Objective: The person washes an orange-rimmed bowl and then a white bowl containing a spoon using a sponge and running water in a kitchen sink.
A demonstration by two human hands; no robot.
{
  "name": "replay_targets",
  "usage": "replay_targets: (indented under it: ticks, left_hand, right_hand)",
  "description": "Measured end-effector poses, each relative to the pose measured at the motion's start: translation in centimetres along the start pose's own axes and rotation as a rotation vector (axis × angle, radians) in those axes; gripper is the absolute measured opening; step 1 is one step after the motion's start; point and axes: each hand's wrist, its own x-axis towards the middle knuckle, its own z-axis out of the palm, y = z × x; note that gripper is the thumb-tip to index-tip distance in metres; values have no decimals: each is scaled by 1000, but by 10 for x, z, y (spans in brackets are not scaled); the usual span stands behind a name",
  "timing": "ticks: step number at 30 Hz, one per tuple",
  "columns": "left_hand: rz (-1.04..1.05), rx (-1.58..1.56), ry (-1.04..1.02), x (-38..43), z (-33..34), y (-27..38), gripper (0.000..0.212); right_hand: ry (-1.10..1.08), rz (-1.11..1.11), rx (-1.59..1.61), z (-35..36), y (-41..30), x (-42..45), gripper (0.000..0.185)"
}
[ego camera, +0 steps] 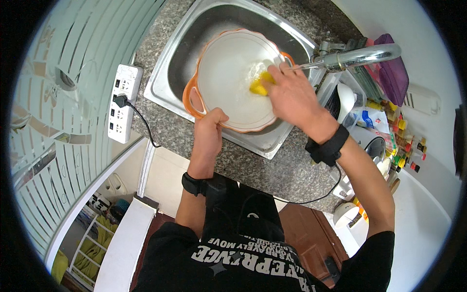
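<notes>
A large white ceramic dish (230, 80) with a scalloped orange rim and two loop handles is held over the stainless steel sink (182, 47). My left hand (209, 129) grips its near rim beside the left handle, thumb over the edge. My right hand (292, 96) presses a yellow sponge (261, 84) against the inside of the dish, right of its middle. Water runs from the chrome faucet (365, 57) onto my right hand, and some water lies in the dish. The underside of the dish and my left fingers beneath it are hidden.
A power strip (125, 104) with a black plug lies on the granite counter (251, 171), left of the sink. At the right stand a white ladle (344, 102), several bottles, a purple pouch (394, 71) and a white bowl (346, 214). A black cable hangs from my right wristband.
</notes>
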Motion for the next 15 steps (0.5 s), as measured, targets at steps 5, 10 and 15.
replay_targets:
  ticks: [5, 10, 15]
  left_hand:
    - [-154, -17, -90, -3, 12, 6, 34]
    - [-171, -4, -199, -1, 10, 10, 36]
    - [-64, -14, -148, -3, 11, 20, 54]
  right_hand:
    - [194, 33, -5, 20, -3, 26, 53]
    - [9, 58, 696, 7, -44, 34, 55]
    - [-174, -117, 833, -6, -41, 10, 33]
